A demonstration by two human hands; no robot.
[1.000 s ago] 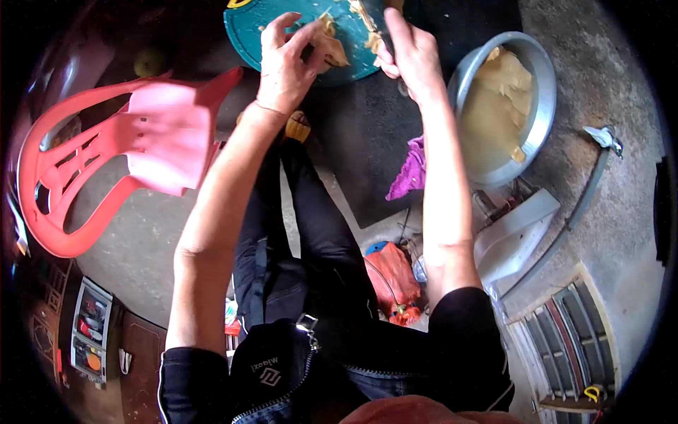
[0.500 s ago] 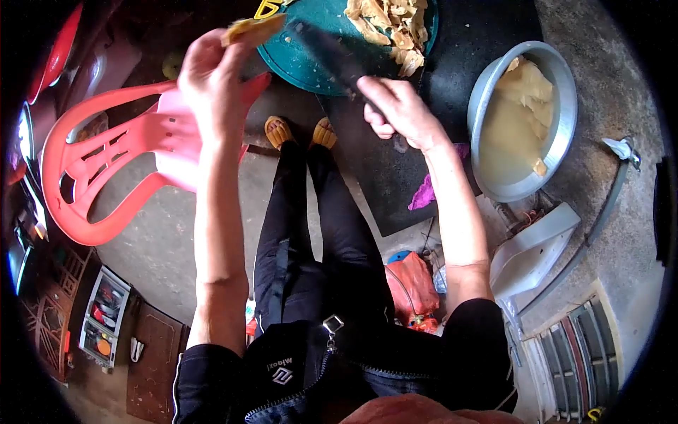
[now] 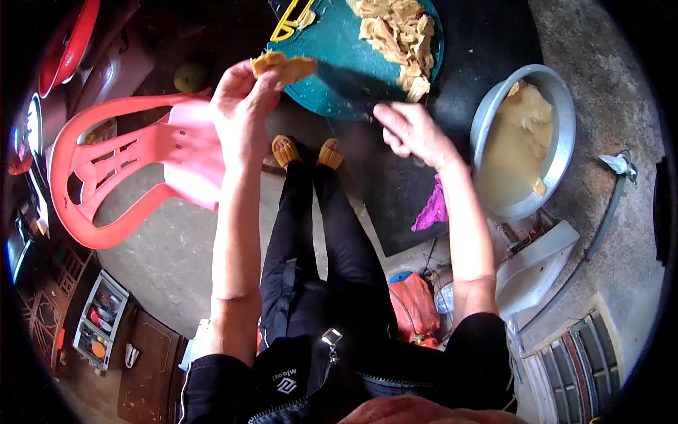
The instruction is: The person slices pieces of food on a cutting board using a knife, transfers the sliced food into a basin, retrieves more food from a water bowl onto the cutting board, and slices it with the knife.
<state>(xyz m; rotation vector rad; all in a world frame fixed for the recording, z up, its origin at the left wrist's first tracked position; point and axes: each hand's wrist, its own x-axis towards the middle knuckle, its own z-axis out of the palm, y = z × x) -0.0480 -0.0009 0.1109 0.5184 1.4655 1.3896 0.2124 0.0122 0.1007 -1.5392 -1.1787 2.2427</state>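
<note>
My left hand point(image 3: 244, 102) pinches a ragged, tan-yellow piece of food point(image 3: 291, 68) at the near left edge of a round green cutting board point(image 3: 321, 53). In my right hand point(image 3: 415, 133) is the handle of a knife point(image 3: 353, 90). Its dark, blurred blade points left over the board, with the tip close to the held piece; whether they touch I cannot tell. A heap of similar tan pieces point(image 3: 402, 39) lies on the board's right side. What kind of food this is does not show clearly.
A metal basin point(image 3: 565, 127) of cloudy liquid with larger tan sheets point(image 3: 526, 109) stands at right. The board rests on a black table point(image 3: 487, 42), where a purple cloth point(image 3: 432, 208) hangs at the edge. A pink plastic chair point(image 3: 191, 152) is at left; a yellow-handled object point(image 3: 288, 25) lies by the board.
Both hands, the held piece and the knife now appear lower and further right in view. The whole scene has also shifted down somewhat. Both hands keep their hold.
</note>
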